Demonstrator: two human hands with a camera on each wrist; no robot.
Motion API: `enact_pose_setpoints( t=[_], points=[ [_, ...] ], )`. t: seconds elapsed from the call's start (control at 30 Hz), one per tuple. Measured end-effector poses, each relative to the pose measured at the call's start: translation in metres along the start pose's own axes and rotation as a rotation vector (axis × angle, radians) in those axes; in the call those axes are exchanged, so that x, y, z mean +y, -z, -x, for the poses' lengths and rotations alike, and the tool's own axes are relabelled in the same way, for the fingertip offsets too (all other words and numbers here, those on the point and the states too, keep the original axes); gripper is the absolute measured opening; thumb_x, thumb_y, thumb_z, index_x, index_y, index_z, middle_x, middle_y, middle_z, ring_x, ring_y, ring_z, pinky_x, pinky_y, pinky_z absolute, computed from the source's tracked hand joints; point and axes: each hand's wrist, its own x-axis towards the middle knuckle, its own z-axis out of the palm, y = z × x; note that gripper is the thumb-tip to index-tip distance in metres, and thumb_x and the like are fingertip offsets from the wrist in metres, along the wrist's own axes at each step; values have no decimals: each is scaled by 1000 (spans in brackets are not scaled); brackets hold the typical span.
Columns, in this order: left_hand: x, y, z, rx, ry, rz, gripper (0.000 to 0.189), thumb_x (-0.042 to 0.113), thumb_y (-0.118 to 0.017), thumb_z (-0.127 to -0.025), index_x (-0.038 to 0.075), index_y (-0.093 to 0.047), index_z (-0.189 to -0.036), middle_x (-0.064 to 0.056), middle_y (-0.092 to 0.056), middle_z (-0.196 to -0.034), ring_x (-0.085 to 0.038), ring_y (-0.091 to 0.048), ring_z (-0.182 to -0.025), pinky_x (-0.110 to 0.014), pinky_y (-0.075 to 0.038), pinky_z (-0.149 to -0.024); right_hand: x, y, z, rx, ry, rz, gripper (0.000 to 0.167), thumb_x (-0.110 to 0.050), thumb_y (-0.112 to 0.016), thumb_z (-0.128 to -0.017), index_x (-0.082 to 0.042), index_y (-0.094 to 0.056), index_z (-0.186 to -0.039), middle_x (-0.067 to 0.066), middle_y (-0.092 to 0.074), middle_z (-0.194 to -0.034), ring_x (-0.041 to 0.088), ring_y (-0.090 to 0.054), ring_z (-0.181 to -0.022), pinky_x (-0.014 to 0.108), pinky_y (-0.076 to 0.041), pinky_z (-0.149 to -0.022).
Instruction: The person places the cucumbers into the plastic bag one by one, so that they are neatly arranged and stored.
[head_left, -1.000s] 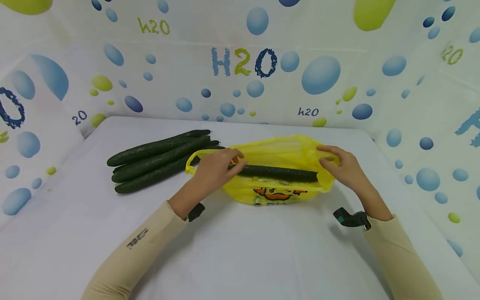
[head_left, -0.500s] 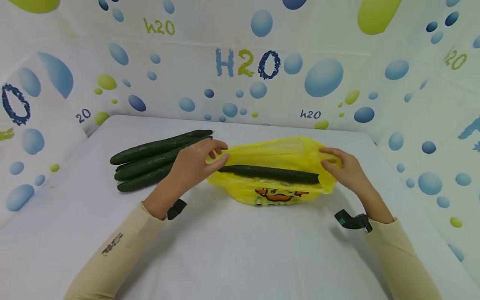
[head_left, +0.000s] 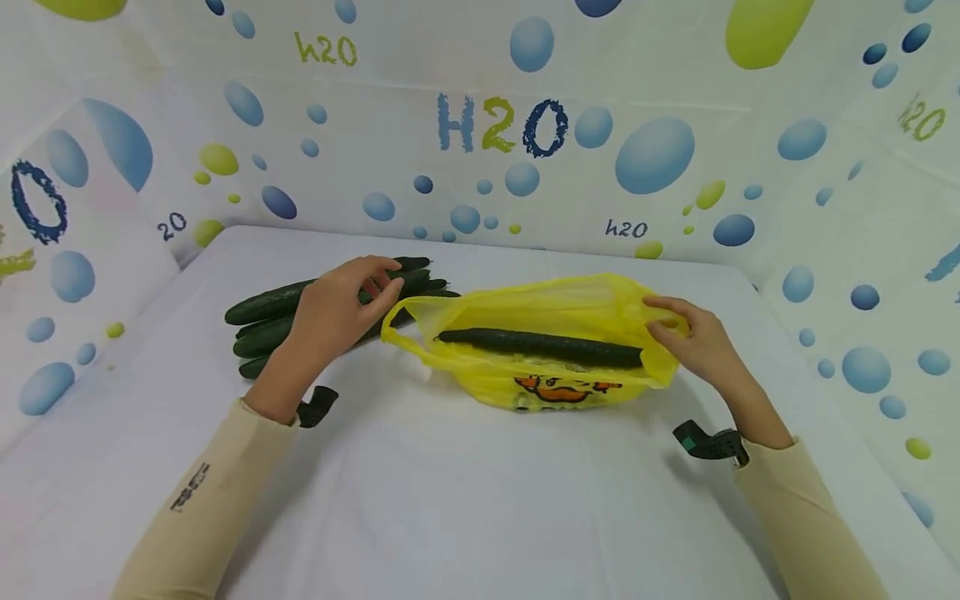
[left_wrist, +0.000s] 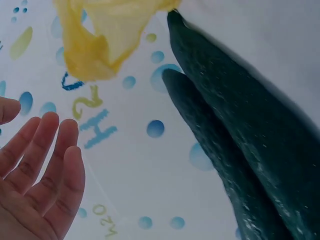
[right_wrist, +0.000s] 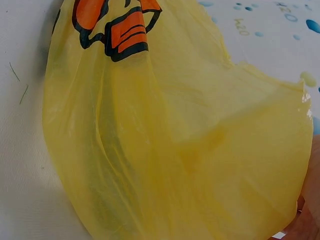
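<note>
My left hand (head_left: 333,304) hangs over the pile of dark green cucumbers (head_left: 261,310) on the left, hiding part of them. Its fingers are loosely bent and hold nothing, and in the left wrist view the hand (left_wrist: 47,180) is apart from two cucumbers (left_wrist: 250,130). A yellow plastic bag (head_left: 480,382) lies on its side with its mouth spread, and a cucumber (head_left: 543,345) shows inside it. With thumb and fingers, my right hand (head_left: 701,342) pinches the bag's right edge. Stretched yellow film (right_wrist: 150,125) fills most of the right wrist view.
A white cloth covers the table (head_left: 480,500). Behind it stands a white backdrop (head_left: 360,125) printed with blue and green drops. The bag's left handle loop (head_left: 392,332) reaches close to the cucumber tips.
My left hand has left the bag's left side and moved left over the cucumber pile. My right hand keeps its hold on the bag's edge.
</note>
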Motion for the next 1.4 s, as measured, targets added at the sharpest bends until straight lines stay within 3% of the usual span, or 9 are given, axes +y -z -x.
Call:
enact_pose_setpoints(
  t=[0.3, 0.6, 0.83, 1.1, 1.4],
  points=[
    [-32, 5, 0, -117, 95, -42, 31, 23, -64, -95, 6, -64, -121, -11, -69, -96, -27, -66, -85, -44, -52, -63, 2, 3, 0, -20, -31, 9, 47, -25, -55, -100, 1, -50, -139, 29, -39, -147, 50, -33, -135, 66, -33, -103],
    [-46, 6, -5, -328, 194, 2, 43, 22, -65, -94, 5, -55, -133, -15, -64, -111, -31, -60, -101, -50, -50, -82, 3, 8, 0, -13, -18, 16, 47, -26, -56, -100, 0, -50, -139, 29, -40, -146, 51, -34, -134, 68, -33, -102],
    [-61, 8, 0, -373, 210, 39, 40, 14, -66, -94, 1, -56, -130, -19, -57, -122, -36, -53, -116, -53, -43, -99, 1, 7, -5, -29, -6, 3, 48, -25, -56, -100, 2, -50, -139, 31, -40, -146, 51, -33, -134, 68, -33, -102],
    [-71, 6, 4, -422, 242, 40, 42, 15, -65, -94, 0, -54, -132, -20, -54, -126, -37, -51, -118, -54, -42, -100, -2, 6, -5, -31, -11, 15, 47, -25, -56, -100, 2, -50, -138, 31, -40, -145, 52, -33, -134, 69, -32, -102],
    [-77, 6, 5, -566, 311, -17, 49, 19, -60, -98, -1, -45, -141, -27, -45, -137, -44, -44, -126, -60, -37, -103, -2, 5, -4, -35, -18, 24, 48, -26, -55, -101, 2, -50, -139, 32, -39, -146, 52, -34, -133, 68, -34, -101]
  ],
)
